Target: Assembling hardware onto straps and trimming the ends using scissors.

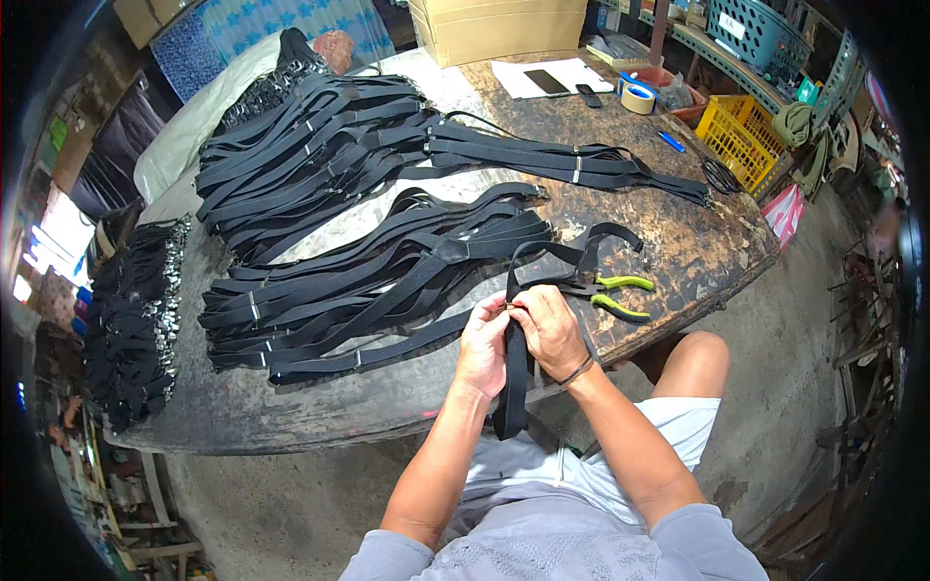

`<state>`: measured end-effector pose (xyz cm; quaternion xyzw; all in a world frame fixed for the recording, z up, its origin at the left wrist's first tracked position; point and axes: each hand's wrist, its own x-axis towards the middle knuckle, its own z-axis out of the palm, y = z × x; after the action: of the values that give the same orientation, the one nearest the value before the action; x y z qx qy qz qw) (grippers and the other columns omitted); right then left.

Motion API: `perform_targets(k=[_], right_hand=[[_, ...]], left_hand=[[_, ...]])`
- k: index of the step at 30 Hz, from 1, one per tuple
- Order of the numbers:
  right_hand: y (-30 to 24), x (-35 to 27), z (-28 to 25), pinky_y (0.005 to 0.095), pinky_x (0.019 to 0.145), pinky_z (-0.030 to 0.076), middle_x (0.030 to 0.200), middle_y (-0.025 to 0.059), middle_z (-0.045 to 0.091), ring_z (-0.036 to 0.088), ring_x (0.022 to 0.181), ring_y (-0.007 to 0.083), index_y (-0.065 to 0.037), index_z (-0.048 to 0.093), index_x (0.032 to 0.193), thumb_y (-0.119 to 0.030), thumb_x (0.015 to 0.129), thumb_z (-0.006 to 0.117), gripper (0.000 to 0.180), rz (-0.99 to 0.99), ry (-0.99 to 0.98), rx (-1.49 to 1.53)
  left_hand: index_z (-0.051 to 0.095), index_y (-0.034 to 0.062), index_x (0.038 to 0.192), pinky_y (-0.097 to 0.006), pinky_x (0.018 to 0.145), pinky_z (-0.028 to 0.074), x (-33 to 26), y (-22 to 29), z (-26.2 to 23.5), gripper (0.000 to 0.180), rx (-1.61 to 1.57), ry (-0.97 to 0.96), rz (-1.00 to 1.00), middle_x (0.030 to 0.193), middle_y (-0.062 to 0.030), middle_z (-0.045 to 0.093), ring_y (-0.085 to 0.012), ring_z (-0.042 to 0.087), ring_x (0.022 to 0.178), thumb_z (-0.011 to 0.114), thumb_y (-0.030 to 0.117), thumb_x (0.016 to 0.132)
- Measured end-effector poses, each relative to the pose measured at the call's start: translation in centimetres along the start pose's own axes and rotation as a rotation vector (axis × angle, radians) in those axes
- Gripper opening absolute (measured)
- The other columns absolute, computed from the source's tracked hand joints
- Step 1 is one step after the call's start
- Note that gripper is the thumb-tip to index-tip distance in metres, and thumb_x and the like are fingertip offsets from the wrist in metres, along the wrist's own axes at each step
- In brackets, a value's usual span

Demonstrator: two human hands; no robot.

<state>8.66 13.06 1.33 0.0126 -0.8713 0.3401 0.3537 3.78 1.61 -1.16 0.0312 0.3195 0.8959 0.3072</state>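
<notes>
My left hand (pixel 484 344) and my right hand (pixel 549 329) meet at the table's near edge, both closed on one black elastic strap (pixel 515 382). Their fingertips pinch it at a small piece I cannot make out clearly. The strap's lower end hangs toward my lap, and its upper part runs up onto the table. Just beyond my right hand lie pliers with lime-green and black handles (pixel 623 298). To the left is a pile of black suspender straps (pixel 378 266) with metal adjusters. A larger heap of such straps (pixel 310 145) lies behind it.
The worn wooden table (pixel 693 257) bears a further strap bundle (pixel 572 163), a blue pen (pixel 670 141), a tape roll (pixel 637 98), a phone (pixel 547 81) on paper and a cardboard box (pixel 499 29). Straps with metal clips (pixel 136 320) hang at the left edge. A yellow crate (pixel 741 140) stands right.
</notes>
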Motion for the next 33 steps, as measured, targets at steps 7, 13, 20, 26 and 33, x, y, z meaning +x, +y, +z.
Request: perform_targets(k=[7, 13, 20, 26, 33], right_hand=[[0.4, 0.6, -1.2, 0.0380, 0.072, 0.050, 0.092, 0.0142, 0.059, 0.060, 0.085, 0.0323, -0.002, 0.058, 0.098, -0.003, 0.082, 0.063, 0.017, -0.075, -0.115, 0.054], [0.3, 0.1, -0.9, 0.0355, 0.072, 0.051, 0.090, 0.0164, 0.062, 0.062, 0.083, 0.0322, 0.001, 0.062, 0.094, -0.001, 0.083, 0.062, 0.011, 0.090, -0.040, 0.162], [0.9, 0.9, -1.2, 0.0261, 0.057, 0.049, 0.081, 0.0072, 0.060, 0.061, 0.064, 0.0122, 0.002, 0.063, 0.087, -0.007, 0.085, 0.062, 0.009, 0.438, -0.157, 0.443], [1.5, 1.4, -1.5, 0.0251, 0.060, 0.050, 0.080, 0.0053, 0.061, 0.061, 0.066, 0.0113, 0.002, 0.063, 0.087, -0.007, 0.087, 0.062, 0.009, 0.512, -0.248, 0.523], [0.4, 0.9, -1.1, 0.0243, 0.061, 0.050, 0.078, 0.0038, 0.062, 0.061, 0.069, 0.0097, 0.000, 0.061, 0.088, -0.008, 0.088, 0.062, 0.008, 0.509, -0.137, 0.446]], left_hand=[[0.054, 0.0065, 0.114, -0.029, 0.088, 0.047, -0.2, 0.1, -0.1, 0.030, 0.036, 0.052, -0.023, 0.107, -0.0061, 0.061, -0.0157, 0.059, 0.100, 0.064, 0.003, 0.086], [0.055, 0.0034, 0.110, -0.028, 0.087, 0.047, -0.2, -0.8, 0.2, 0.031, 0.238, 0.099, 0.148, 0.103, -0.0064, 0.061, -0.0143, 0.058, 0.096, 0.068, -0.001, 0.082], [0.055, 0.0023, 0.110, -0.028, 0.088, 0.048, -0.2, -0.9, 0.6, 0.031, 0.232, 0.107, 0.159, 0.104, -0.0068, 0.059, -0.0146, 0.057, 0.095, 0.068, -0.002, 0.082], [0.058, 0.0018, 0.108, -0.028, 0.083, 0.050, 0.1, -1.2, 0.6, 0.027, 0.271, 0.114, 0.183, 0.102, -0.0065, 0.059, -0.0133, 0.057, 0.093, 0.069, 0.004, 0.083], [0.058, -0.0017, 0.105, -0.028, 0.077, 0.052, 0.3, -1.6, 0.7, 0.020, 0.359, 0.145, 0.200, 0.095, -0.0085, 0.064, -0.0139, 0.062, 0.080, 0.064, 0.003, 0.087]])
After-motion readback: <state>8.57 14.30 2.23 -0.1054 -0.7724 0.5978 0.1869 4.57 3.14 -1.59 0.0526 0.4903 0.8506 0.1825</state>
